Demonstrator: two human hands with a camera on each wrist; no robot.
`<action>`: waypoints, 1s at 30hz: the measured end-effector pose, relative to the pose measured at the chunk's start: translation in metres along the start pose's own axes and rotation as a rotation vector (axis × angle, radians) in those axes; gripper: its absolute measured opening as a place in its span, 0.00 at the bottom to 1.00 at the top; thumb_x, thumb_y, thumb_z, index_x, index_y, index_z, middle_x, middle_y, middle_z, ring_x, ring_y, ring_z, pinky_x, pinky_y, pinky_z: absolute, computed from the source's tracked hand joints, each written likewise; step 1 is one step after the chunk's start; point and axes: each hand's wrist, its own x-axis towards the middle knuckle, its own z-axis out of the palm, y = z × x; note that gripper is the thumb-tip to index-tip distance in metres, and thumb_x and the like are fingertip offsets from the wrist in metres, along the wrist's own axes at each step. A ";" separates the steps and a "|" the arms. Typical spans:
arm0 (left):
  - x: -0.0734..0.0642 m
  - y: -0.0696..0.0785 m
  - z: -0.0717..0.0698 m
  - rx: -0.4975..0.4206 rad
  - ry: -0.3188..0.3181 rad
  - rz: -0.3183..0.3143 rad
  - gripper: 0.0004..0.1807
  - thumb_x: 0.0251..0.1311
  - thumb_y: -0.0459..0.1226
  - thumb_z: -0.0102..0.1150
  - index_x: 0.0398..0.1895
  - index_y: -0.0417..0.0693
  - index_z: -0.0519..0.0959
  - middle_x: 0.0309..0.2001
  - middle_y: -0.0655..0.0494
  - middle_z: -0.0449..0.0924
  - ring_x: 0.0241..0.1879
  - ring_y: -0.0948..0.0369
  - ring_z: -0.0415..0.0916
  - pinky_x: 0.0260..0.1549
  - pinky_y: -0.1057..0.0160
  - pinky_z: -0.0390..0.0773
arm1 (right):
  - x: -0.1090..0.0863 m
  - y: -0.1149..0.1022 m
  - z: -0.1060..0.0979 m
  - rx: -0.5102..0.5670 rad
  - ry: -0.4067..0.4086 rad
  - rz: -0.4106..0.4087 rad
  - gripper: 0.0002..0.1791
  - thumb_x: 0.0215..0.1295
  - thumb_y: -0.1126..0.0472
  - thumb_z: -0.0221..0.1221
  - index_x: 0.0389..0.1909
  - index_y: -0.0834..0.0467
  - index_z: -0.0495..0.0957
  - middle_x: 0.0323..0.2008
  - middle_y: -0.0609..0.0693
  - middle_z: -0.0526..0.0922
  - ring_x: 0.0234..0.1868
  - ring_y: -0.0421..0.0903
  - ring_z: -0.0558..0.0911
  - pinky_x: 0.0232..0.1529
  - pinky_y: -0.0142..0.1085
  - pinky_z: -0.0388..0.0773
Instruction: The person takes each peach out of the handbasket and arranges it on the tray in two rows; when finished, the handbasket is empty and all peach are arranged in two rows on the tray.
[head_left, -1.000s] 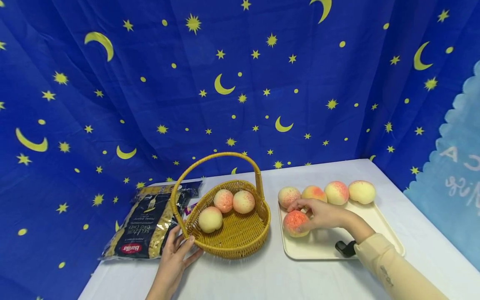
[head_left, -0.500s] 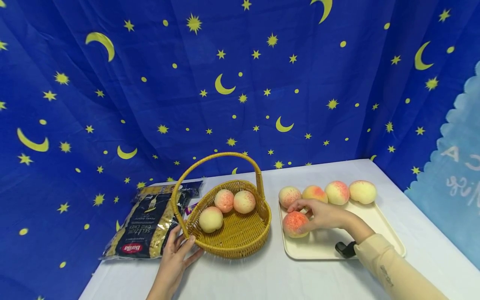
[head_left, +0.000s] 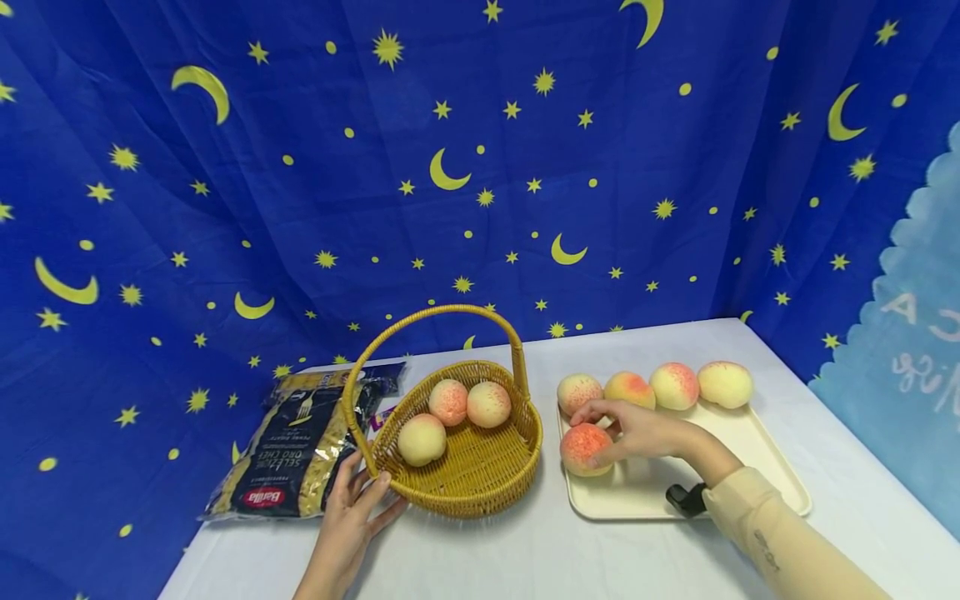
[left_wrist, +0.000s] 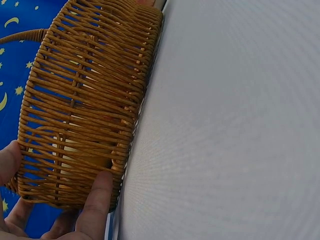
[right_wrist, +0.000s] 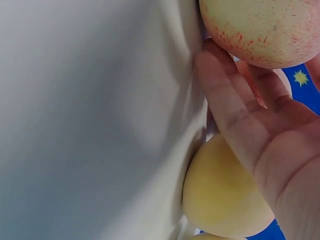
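Observation:
My left hand (head_left: pixel 352 504) holds the left side of a wicker basket (head_left: pixel 465 502) with a tall arched handle. In the left wrist view the thumb lies at the basket's rim and a fingertip (left_wrist: pixel 103 182) presses the woven wall. Inside the basket sit three peaches: a pale one (head_left: pixel 421 440) and two pinker ones behind it. Over the left part of a cream tray (head_left: pixel 637 502), my right hand (head_left: pixel 645 429) grips a red-flushed peach (head_left: pixel 582 450), thumb in front and fingers behind. The right wrist view shows this peach (right_wrist: pixel 265 32) from below, partly cut off.
Several more peaches stand in a row along the tray's back edge, from a speckled one (head_left: pixel 578 394) to a pale yellow one (head_left: pixel 724 384). Left of the basket lies a dark bag of penne pasta (head_left: pixel 277 450). A blue star-patterned curtain (head_left: pixel 480 167) hangs behind the white table (head_left: pixel 480 558).
My right hand and the red-flushed peach have shifted slightly left, towards the tray's left edge. The left hand and basket have stayed put.

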 end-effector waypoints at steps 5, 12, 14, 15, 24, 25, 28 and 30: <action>0.000 -0.001 0.001 -0.006 -0.003 0.005 0.37 0.79 0.39 0.60 0.83 0.59 0.53 0.81 0.39 0.58 0.68 0.54 0.75 0.63 0.43 0.88 | -0.001 0.001 -0.001 -0.008 0.006 -0.015 0.29 0.62 0.52 0.76 0.61 0.54 0.79 0.59 0.53 0.83 0.61 0.50 0.79 0.62 0.33 0.83; 0.000 -0.001 0.000 -0.009 -0.002 0.005 0.38 0.79 0.38 0.60 0.83 0.58 0.53 0.81 0.39 0.58 0.66 0.55 0.77 0.63 0.43 0.88 | -0.001 0.000 -0.002 -0.008 -0.001 -0.017 0.32 0.61 0.52 0.77 0.64 0.56 0.78 0.60 0.53 0.82 0.62 0.51 0.79 0.64 0.32 0.82; 0.000 -0.001 0.000 -0.009 0.001 0.001 0.38 0.79 0.38 0.60 0.83 0.58 0.53 0.81 0.39 0.58 0.67 0.55 0.77 0.63 0.43 0.88 | -0.001 -0.001 -0.002 -0.006 -0.003 -0.016 0.34 0.61 0.51 0.77 0.65 0.58 0.78 0.60 0.53 0.82 0.62 0.52 0.79 0.65 0.32 0.82; 0.000 -0.001 0.000 -0.006 0.001 0.001 0.38 0.79 0.38 0.60 0.84 0.58 0.53 0.81 0.38 0.58 0.67 0.55 0.76 0.63 0.43 0.88 | 0.000 -0.001 -0.003 -0.007 -0.004 -0.016 0.34 0.61 0.51 0.77 0.65 0.59 0.78 0.60 0.54 0.82 0.63 0.53 0.79 0.66 0.33 0.82; 0.000 0.000 0.000 -0.002 0.002 0.002 0.37 0.79 0.39 0.60 0.83 0.59 0.53 0.81 0.39 0.58 0.69 0.52 0.74 0.63 0.43 0.88 | 0.004 -0.022 -0.011 -0.033 0.008 -0.038 0.33 0.63 0.55 0.74 0.65 0.65 0.75 0.61 0.64 0.83 0.61 0.59 0.81 0.58 0.43 0.85; 0.000 0.000 0.000 -0.003 0.001 0.001 0.37 0.79 0.39 0.60 0.83 0.59 0.53 0.81 0.39 0.58 0.70 0.52 0.74 0.63 0.43 0.88 | 0.005 -0.026 -0.013 -0.047 0.017 -0.045 0.32 0.64 0.55 0.74 0.64 0.65 0.76 0.59 0.63 0.83 0.59 0.58 0.82 0.56 0.43 0.85; 0.000 0.000 0.000 -0.003 -0.002 0.001 0.38 0.79 0.40 0.60 0.84 0.59 0.53 0.81 0.39 0.57 0.71 0.51 0.73 0.64 0.43 0.88 | 0.009 -0.036 -0.017 -0.060 0.041 -0.072 0.29 0.66 0.55 0.74 0.62 0.62 0.77 0.53 0.61 0.83 0.57 0.60 0.82 0.55 0.47 0.87; 0.000 0.001 -0.001 -0.005 -0.004 0.001 0.38 0.79 0.40 0.60 0.84 0.59 0.52 0.82 0.39 0.57 0.71 0.51 0.72 0.64 0.43 0.88 | 0.012 -0.044 -0.019 -0.071 0.056 -0.079 0.27 0.66 0.54 0.74 0.62 0.58 0.79 0.53 0.58 0.84 0.57 0.61 0.83 0.57 0.47 0.88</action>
